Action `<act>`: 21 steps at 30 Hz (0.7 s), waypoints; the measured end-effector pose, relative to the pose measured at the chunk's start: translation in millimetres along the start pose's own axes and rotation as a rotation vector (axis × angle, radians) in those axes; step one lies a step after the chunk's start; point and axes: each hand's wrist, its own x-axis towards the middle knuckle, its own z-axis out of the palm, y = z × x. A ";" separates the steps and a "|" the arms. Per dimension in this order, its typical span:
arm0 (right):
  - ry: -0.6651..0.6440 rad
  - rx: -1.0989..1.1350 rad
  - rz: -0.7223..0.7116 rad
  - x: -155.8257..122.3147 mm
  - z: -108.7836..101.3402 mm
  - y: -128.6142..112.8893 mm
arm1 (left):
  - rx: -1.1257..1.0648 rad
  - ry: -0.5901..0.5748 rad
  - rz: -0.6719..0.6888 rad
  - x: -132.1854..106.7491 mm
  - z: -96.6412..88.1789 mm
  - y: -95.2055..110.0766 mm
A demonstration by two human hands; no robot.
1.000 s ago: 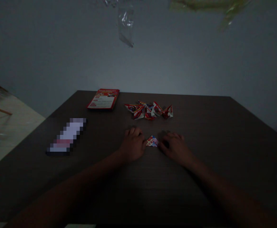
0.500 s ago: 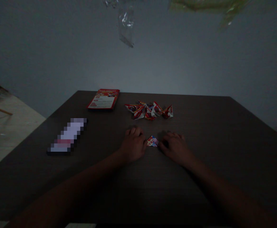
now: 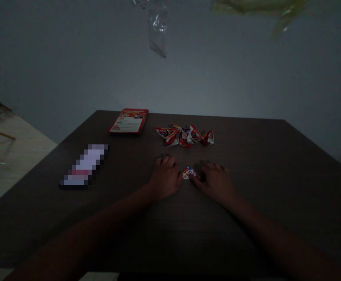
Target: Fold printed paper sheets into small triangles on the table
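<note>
Handling the small printed piece [image 3: 187,172] seems to be the step in hand: it lies on the bench [image 3: 261,152], slightly below and to the right of the frame's centre, between your two hands. Your left hand [image 3: 167,177] rests with bent fingers, its thumb side close at the left edge of the piece; I cannot tell if it grips. Your right hand [image 3: 215,181] has its thumb laid over the right part of the piece, while its other fingers curl on the bench; whether they pinch something below, I cannot tell.

In my judgement, the next move calls for light pressure and for both thumbs to act together, because the piece looks small and thin.

Compared with half a second ago, your right thumb has come further to the left, and it now covers a corner which was visible. Your left hand has hardly changed its pose. The folded red pieces [image 3: 184,136] above the centre, the red-bordered stack [image 3: 128,121] at upper left and the pixelated phone [image 3: 85,166] at left keep their places on the bench.
</note>
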 end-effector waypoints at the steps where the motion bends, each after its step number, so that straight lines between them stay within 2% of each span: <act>1: 0.004 -0.003 0.000 -0.1 0.1 0.1 | 0.000 0.001 -0.002 0.1 -0.5 0.5; 8: -0.008 -0.016 -0.001 -0.2 -1.2 1.8 | -0.027 -0.012 -0.046 2.3 -4.3 5.2; 21: -0.028 0.022 0.009 1.1 -3.0 0.8 | -0.127 -0.166 -0.146 10.7 -10.9 -5.5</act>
